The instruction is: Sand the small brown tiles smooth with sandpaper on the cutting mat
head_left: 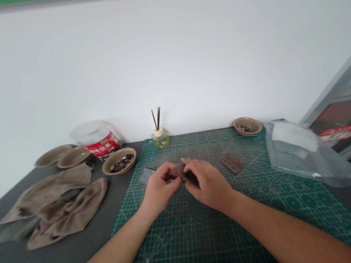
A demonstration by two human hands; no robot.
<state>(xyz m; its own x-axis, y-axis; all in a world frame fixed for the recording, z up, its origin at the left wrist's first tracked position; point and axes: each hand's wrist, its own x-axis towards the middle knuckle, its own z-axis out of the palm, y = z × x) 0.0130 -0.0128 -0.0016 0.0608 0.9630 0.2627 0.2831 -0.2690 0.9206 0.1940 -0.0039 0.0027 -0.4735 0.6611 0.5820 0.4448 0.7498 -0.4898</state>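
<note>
Above the middle of the green cutting mat (165, 238), my right hand (209, 184) is closed around a thin, dark brown flat piece (193, 178). My left hand (162, 184) pinches the left edge of the same piece, so both hands meet there. Fingers cover much of it, and its material cannot be made out. Behind my left wrist lies a small grey-blue piece (145, 176), flat on the mat. A brown patch with dark marks (233, 163) rests to the right, beyond my right hand.
A reed diffuser (161, 137) stands by the wall. Pebble-filled bowls sit at left (119, 161) and back right (247, 127). Left are a plastic tub (95, 138), other tan bowls (74, 157) and crumpled brown cloths (71, 216). A clear plastic bag (309, 157) lies right.
</note>
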